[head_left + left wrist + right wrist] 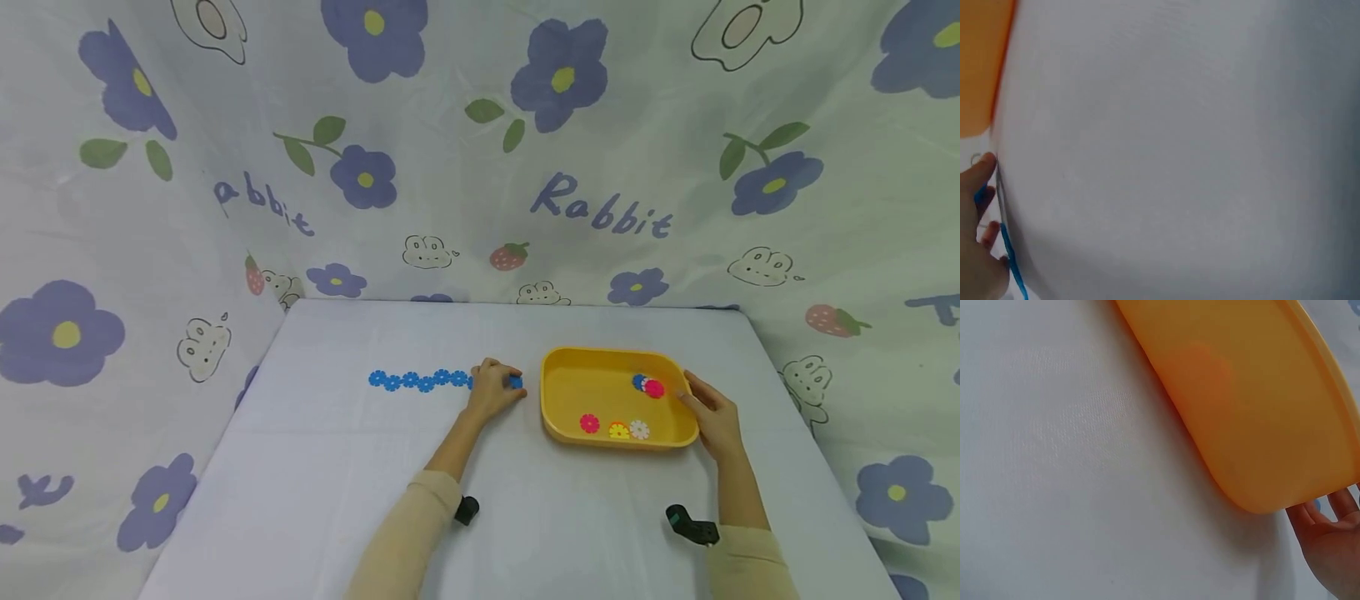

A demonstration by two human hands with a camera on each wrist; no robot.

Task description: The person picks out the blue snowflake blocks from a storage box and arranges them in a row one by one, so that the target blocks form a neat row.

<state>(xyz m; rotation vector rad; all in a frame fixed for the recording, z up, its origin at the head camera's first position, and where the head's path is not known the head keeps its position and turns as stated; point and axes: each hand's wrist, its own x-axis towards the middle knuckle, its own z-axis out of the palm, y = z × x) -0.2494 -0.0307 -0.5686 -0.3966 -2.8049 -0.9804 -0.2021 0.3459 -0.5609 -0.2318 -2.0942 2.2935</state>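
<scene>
A wavy row of blue flower-shaped discs (410, 380) lies on the white table, linked or set edge to edge. At its right end my left hand (491, 390) reaches over the row and covers part of it. Between its thumb and fingers it pinches a blue flower disc (516, 382); in the left wrist view a bit of blue (980, 194) shows between the fingers. My right hand (714, 417) grips the right rim of a yellow tray (592, 360), thumb over the edge and fingers outside. In the right wrist view those fingers are against the tray's end wall (1266, 487).
Inside the tray are a red flower disc (589, 423), a yellow one (618, 431), a white one (639, 429) and a small overlapping cluster with red (655, 389) and blue. A cloth with printed flowers (562, 79) hangs behind and beside the table (337, 500).
</scene>
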